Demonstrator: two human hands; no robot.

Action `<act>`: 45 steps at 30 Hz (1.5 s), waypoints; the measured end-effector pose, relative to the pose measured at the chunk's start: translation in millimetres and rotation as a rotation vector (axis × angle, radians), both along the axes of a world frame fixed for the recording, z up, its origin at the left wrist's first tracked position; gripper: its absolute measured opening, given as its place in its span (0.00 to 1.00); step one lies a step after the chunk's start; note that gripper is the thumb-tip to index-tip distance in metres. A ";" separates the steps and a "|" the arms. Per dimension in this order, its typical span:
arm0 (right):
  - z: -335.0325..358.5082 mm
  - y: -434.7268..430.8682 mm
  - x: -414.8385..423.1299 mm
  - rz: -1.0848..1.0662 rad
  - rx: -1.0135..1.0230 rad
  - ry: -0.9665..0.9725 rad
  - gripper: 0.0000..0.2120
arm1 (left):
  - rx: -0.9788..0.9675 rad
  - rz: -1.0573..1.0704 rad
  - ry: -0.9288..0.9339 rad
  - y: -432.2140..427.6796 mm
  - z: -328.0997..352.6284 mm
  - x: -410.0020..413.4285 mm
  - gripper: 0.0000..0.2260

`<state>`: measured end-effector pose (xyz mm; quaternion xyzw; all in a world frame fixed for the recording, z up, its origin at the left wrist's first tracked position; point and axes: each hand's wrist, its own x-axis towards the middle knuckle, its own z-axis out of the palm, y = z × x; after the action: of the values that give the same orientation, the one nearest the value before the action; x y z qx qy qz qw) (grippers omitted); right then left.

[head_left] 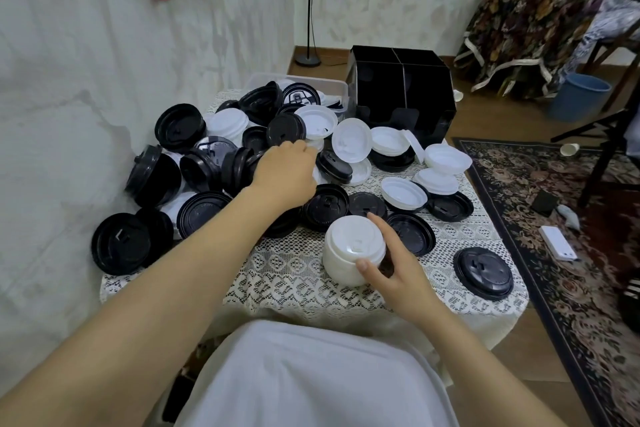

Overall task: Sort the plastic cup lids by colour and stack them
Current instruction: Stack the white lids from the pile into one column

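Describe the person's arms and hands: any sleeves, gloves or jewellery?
The left forearm and right forearm are bare; no sleeve shows. The left hand and right hand wear no gloves, and no ring, watch or bracelet is visible. The right thumbnail is short and unpainted. A white garment covers the lap.

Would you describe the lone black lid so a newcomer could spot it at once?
Start at the lace-covered table and go to its near right corner, beyond the white lid stack the right hand holds. The black lid there lies flat and alone, touching no other lid.
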<state>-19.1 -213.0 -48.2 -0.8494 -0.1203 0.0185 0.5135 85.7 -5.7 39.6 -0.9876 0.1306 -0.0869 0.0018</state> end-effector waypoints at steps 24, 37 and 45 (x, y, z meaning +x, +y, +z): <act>1.2 -0.9 0.9 0.000 -0.025 0.005 0.32 | 0.012 -0.006 0.127 4.5 -1.7 19.8 0.40; 1.3 0.4 0.1 -0.005 -0.035 -0.024 0.33 | -0.648 -0.175 0.197 -16.1 5.5 -42.1 0.40; 3.3 2.5 -1.3 -0.007 0.040 -0.047 0.41 | -0.748 -0.087 0.212 -36.1 -23.9 -85.5 0.37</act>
<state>-20.4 -210.5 -44.9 -0.8395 -0.1298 -0.0057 0.5276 0.2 -41.8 15.7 -0.9172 0.1313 -0.0260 -0.3754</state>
